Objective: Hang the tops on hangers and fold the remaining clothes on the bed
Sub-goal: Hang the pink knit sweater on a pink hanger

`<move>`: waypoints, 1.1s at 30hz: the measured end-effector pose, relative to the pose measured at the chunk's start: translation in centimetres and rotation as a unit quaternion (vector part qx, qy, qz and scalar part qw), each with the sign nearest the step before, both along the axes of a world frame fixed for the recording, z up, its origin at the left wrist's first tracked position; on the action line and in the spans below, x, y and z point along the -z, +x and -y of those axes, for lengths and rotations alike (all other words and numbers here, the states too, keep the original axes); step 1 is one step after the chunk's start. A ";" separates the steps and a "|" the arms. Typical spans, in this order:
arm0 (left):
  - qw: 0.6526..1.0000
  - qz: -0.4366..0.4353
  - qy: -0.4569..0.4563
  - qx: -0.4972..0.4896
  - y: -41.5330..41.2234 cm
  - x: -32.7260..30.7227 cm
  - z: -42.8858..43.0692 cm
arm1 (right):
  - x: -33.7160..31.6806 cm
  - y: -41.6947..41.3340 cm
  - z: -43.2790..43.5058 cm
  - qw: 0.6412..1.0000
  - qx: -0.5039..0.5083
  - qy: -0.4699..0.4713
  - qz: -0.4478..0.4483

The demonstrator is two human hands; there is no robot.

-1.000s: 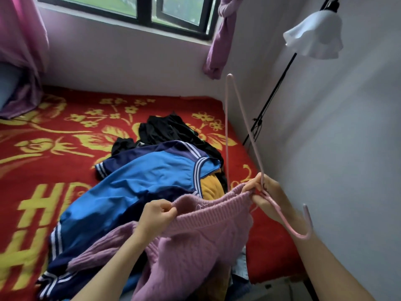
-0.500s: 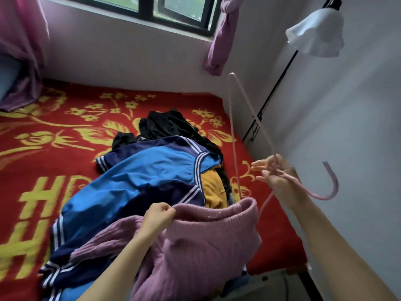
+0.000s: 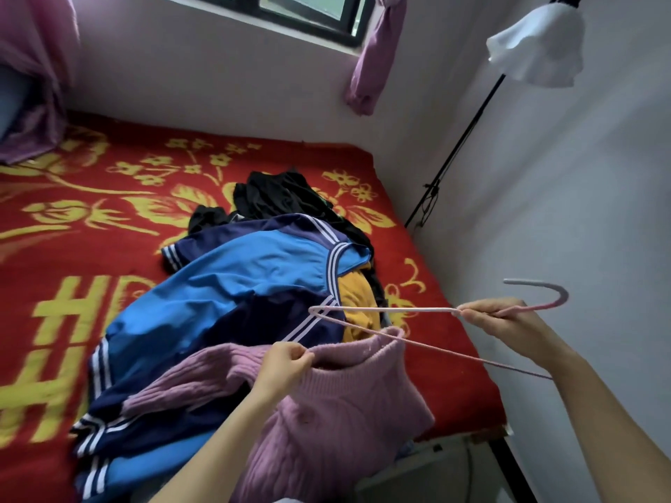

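The right hand point(image 3: 497, 321) grips the pink hanger point(image 3: 392, 309) at its neck, holding it sideways just above the sweater point(image 3: 345, 412), whose collar the left hand point(image 3: 287, 363) pinches, over the clothes pile point(image 3: 232, 285) on the red bed point(image 3: 90, 226).

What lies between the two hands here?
Head view: the pink hanger stretches from the right hand toward the left hand, crossing the collar of the pink sweater, red blanket beneath.

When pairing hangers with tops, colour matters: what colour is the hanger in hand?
The hanger is pale pink, best seen in the head view.
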State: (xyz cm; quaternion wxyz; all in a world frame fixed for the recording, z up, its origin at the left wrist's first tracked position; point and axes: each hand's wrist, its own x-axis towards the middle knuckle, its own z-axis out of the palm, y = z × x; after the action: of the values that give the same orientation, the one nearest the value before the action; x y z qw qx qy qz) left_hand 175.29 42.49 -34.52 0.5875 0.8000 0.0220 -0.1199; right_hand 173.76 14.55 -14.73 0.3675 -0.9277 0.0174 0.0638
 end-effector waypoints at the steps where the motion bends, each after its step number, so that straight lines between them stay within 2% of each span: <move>1: 1.000 0.003 0.010 0.001 0.1 0.2 0.0 | -0.2 0.0 -0.2 1.000 -0.014 -0.005 -0.013; 9: 0.998 0.019 0.049 -0.043 -0.2 0.2 0.2 | -2.9 1.3 -1.3 0.994 -0.092 -0.060 -0.017; 14: 0.996 0.028 0.057 -0.067 -0.5 -0.3 0.1 | -4.6 1.7 -1.3 0.992 -0.115 -0.048 0.018; 19: 0.988 0.109 0.090 -0.058 -0.9 -1.9 0.6 | -1.4 2.3 -2.8 0.977 -0.182 -0.108 -0.025; 24: 0.972 0.204 0.099 -0.057 -0.9 -4.7 2.1 | 1.8 3.3 -4.1 0.972 -0.203 -0.117 -0.007; 29: 0.967 0.237 0.034 -0.084 -1.8 -8.0 4.2 | 5.1 2.1 -5.6 0.979 -0.196 -0.041 0.030; 33: 0.962 0.269 0.036 -0.036 -2.7 -9.8 6.1 | 7.3 0.7 -6.3 0.984 -0.115 0.124 0.053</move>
State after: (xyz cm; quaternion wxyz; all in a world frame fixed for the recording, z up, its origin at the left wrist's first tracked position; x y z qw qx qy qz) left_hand 172.62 36.38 -24.72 0.5465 0.8220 -0.1040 0.1216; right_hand 174.49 20.87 -22.01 0.4704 -0.8728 -0.1169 0.0578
